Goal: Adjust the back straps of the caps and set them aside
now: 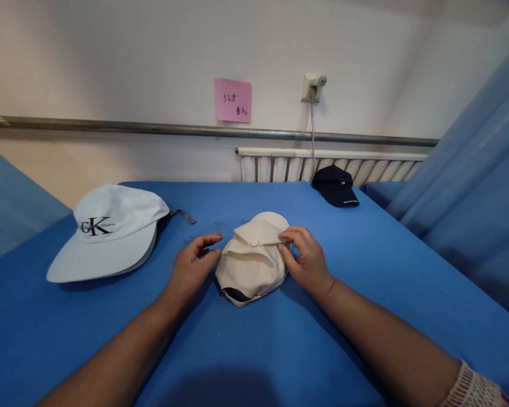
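A beige baseball cap (254,265) lies on the blue table, its crown crumpled and folded in, with the brim at the far side and the back opening towards me. My right hand (307,260) pinches the fabric at the cap's right side between thumb and fingers. Just off the left side of the cap is my left hand (193,265), its thumb and forefinger apart and nothing between them. Whether its thumb tip touches the cloth I cannot tell.
A big white cap (119,220) with black letters and a grey strap sits at left. At the back right lies a dark navy cap (335,183). Behind the blue tabletop (237,350) are a metal rail (161,129) and a radiator (280,167). A blue curtain (470,192) hangs at right.
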